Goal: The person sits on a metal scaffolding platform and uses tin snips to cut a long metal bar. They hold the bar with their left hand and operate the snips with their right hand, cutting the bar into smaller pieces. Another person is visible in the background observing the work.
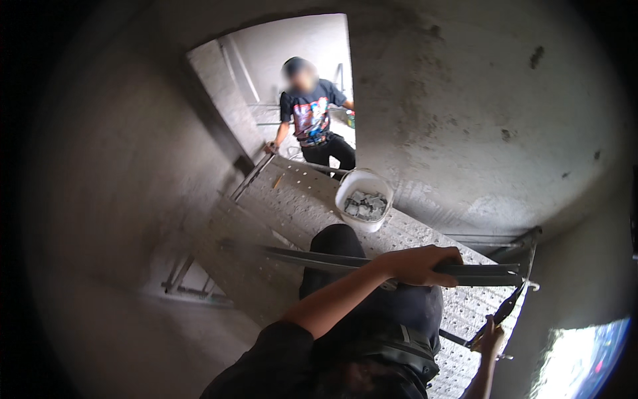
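The left hand (425, 265) grips a long dark strip (490, 274) close to its right end, its length running leftward above the person's knees; the right hand (492, 338), lower and further right, is wrapped around the lower end of a dark hand tool (508, 308); the tool's upper tip is right by the strip's end, though whether they touch I cannot tell. Beyond the strip, a white bucket (359, 179) stands on the perforated platform (292, 203).

Near centre, a bucket (361, 182) is set on a platform (299, 203), before a person (311, 118) at upper centre; a bar (488, 273) is stretched below, a hand tool (508, 307) lower right.
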